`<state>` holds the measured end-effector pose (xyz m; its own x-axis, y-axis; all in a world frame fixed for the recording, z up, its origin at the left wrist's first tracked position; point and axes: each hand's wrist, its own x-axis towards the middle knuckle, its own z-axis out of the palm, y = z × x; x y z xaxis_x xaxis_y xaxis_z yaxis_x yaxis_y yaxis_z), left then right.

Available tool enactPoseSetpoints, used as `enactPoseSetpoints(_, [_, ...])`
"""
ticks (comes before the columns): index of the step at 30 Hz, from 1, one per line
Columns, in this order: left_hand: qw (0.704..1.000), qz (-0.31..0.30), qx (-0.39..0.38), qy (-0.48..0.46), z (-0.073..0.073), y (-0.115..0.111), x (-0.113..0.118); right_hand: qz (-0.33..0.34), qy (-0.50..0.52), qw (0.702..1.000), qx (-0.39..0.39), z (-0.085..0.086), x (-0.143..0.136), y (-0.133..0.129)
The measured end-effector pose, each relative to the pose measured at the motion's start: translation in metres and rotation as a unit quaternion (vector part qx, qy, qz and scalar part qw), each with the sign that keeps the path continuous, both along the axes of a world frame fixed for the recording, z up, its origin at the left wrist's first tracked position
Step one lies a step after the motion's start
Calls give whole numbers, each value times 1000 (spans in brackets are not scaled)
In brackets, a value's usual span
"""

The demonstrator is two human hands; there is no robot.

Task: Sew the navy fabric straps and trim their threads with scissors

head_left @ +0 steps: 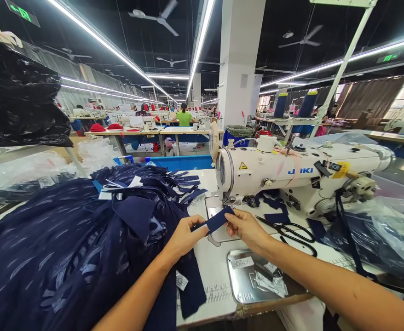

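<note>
A short navy fabric strip [218,221] is stretched between my two hands, just in front of the needle area of a white sewing machine [257,168]. My left hand [187,235] pinches the strip's left end between thumb and fingers. At its upper right end, my right hand [245,227] grips it the same way. Beneath the strip lies the machine's metal plate [219,236]. A large heap of navy patterned fabric [84,243] fills the left side, and another navy piece with a white label [181,280] hangs near the table's front edge.
Black scissors [297,232] lie right of my right hand, near navy scraps [276,207]. A metal tray [236,280] holds white labels at the front. Plastic-wrapped fabric [371,230] sits at the far right. Farther back, a person in green [184,117] is at another table.
</note>
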<state>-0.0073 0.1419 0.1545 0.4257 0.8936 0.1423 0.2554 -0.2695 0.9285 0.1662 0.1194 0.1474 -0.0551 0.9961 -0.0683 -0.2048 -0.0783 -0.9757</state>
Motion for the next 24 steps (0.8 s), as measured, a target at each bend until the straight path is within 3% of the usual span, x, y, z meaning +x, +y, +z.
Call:
enactPoseSetpoints(5, [1000, 1, 11, 8, 2, -1, 2, 1, -9, 1000, 14, -2, 2, 1])
enactPoseSetpoints(10, [995, -3, 79, 66, 0, 1, 4, -2, -35, 998, 46, 3, 15, -6])
enactPoseSetpoints(13, [988, 13, 125, 87, -3, 4, 5, 10, -95, 989, 110, 8, 36, -12])
enactPoseSetpoints(16, [981, 41, 154, 110, -5, 6, 5, -38, -202, 964, 171, 10, 67, -13])
enactPoseSetpoints(19, [972, 72, 179, 136, -6, 6, 6, -79, -270, 945, 165, 6, 97, -13])
enactPoseSetpoints(24, [952, 90, 250, 155, -11, 4, 7, -39, -354, 923, 145, -3, 111, -38])
